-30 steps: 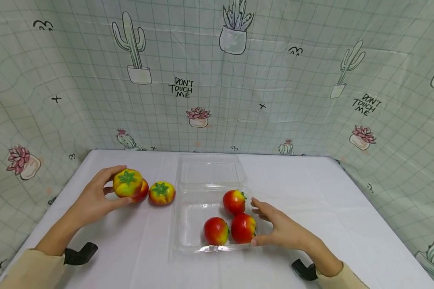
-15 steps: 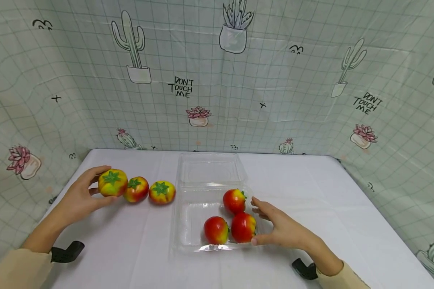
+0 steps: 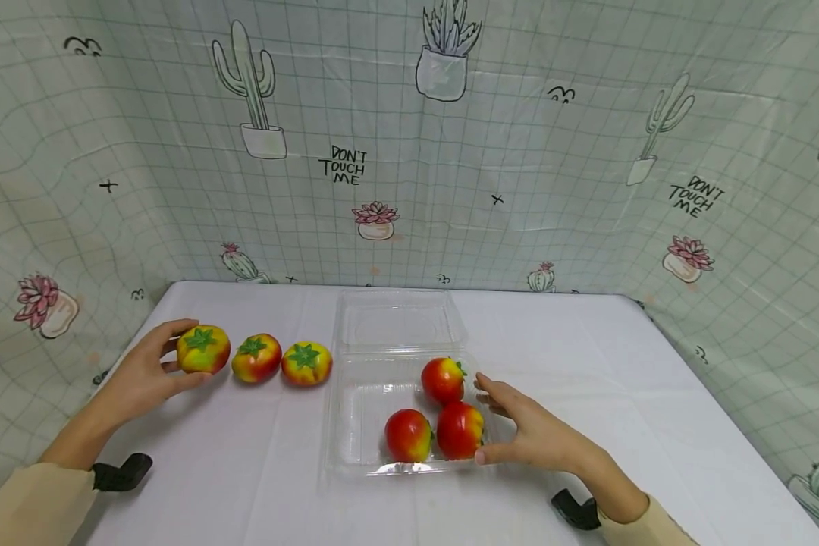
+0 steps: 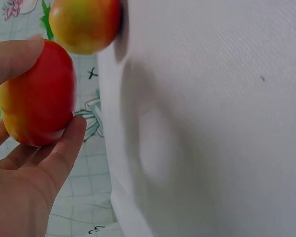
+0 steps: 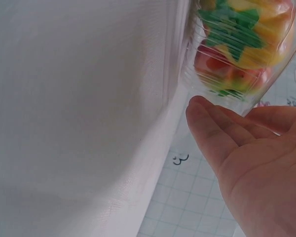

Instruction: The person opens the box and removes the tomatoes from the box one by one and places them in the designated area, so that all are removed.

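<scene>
Behind everything hangs a pale cloth backdrop [image 3: 491,250], grid-lined and softly rippled, printed with cacti. In front of it spreads your bench [image 3: 553,334], dressed in white fabric, finely woven and faintly creased. On it lies the clear plastic container [image 3: 362,409], a shallow thin-walled box with ribbed sides, its flat lid [image 3: 396,322] folded back beyond it.

Beige sleeves [image 3: 41,500] lead down to your hands. Your left hand [image 3: 139,375] is part-curled round a held fruit [image 3: 203,349], thumb to one side, fingers to the other; you've got it gripped at the row's left end, and I can't tell whether it touches the cloth. Your right hand [image 3: 528,428] is spread loosely, holding nothing, at the container's right edge; contact there is unclear.

Now the fruit: smooth, glossy, squat rounds, red blushing into yellow. Just beside the one you grip sits the middle fruit [image 3: 256,358], then the inner fruit [image 3: 307,364], near the container. Inside, the rear fruit [image 3: 442,381], front-left fruit [image 3: 408,436] and front-right fruit [image 3: 460,431] cluster toward the right. Smallest of all, jagged green star-shaped leaf caps [image 3: 305,354] crown them.
</scene>
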The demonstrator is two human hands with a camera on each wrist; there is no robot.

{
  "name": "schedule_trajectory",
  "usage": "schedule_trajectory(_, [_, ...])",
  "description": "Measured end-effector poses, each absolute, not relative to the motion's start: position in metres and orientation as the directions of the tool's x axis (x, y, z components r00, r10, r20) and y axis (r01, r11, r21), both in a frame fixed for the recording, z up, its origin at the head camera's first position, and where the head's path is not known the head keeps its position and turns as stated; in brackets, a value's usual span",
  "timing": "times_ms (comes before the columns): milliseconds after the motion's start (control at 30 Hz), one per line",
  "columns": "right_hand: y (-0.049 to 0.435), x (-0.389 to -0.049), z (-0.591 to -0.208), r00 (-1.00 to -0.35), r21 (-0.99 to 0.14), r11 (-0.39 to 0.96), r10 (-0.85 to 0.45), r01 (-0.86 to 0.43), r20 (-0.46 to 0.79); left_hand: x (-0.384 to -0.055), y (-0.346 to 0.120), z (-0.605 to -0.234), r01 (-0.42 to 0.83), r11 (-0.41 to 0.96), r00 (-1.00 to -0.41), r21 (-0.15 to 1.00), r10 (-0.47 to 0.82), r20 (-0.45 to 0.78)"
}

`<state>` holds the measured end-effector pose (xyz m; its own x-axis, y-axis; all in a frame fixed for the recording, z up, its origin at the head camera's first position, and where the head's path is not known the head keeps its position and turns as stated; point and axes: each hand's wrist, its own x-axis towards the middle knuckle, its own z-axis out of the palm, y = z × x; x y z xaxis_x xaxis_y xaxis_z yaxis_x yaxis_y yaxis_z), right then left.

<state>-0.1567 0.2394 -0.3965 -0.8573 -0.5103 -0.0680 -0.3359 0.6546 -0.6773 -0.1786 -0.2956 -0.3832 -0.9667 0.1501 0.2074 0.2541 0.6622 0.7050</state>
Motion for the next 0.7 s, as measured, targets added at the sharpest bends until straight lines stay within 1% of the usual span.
schedule_trajectory(300, [0.2400,-0.1565,-0.3973,-0.854,-0.675,0.650,-0.517,-0.348,-0.057,-0.1851,-0.2965,-0.3900,0.216,0.710,-0.976,0.670,0.151,0.155])
schedule_trajectory(700, [0.2396,-0.1571,-0.3975,-0.857,-0.671,0.656,-0.511,-0.344,-0.060,-0.1885,-0.2989,-0.3939,0.154,0.713,-0.987,0.684,0.143,0.074])
